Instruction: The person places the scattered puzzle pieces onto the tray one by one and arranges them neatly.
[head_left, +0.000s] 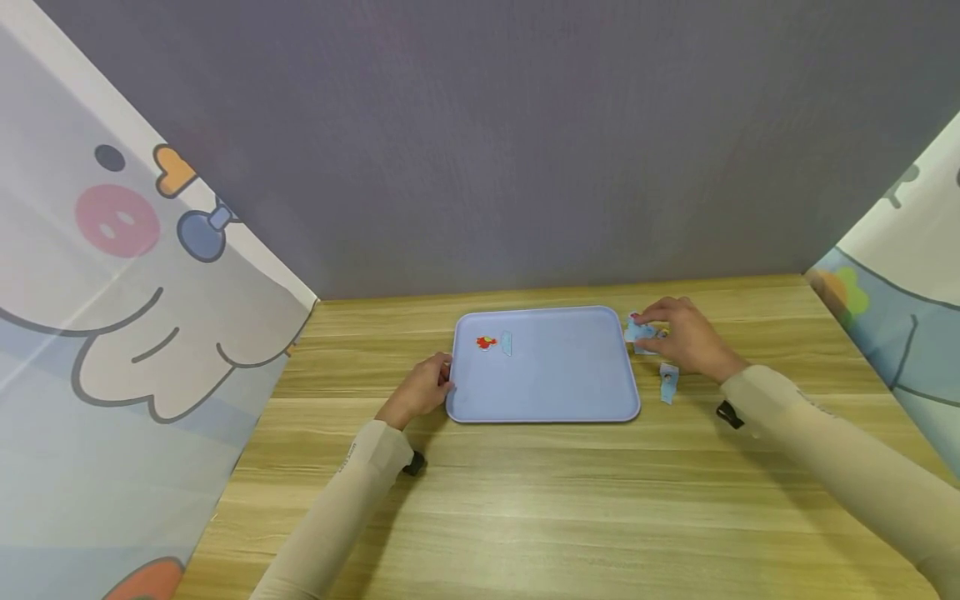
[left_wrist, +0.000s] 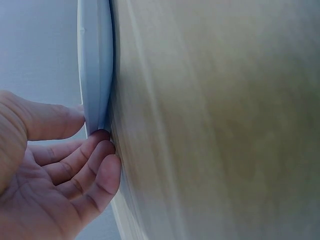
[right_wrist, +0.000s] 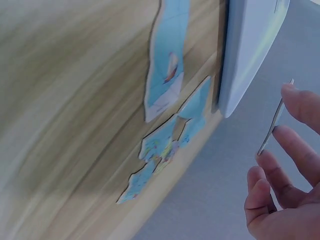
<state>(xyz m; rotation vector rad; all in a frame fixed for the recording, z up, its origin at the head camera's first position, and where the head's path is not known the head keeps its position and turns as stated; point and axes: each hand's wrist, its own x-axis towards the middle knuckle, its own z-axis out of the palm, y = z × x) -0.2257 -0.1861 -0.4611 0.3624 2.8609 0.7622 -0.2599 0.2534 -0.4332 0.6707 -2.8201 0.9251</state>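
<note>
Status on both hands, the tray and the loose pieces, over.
Left hand gripping tray rim. Right hand pinching one thin piece. Two pieces on tray, more pieces on table to its right. Nothing seems in the way.

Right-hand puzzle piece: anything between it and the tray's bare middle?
Only the raised right edge of the tray; the held piece in the right hand must clear it. The loose pieces lie lower, on the table. The red piece and pale blue piece on the tray sit toward its left end, beyond the middle.
</note>
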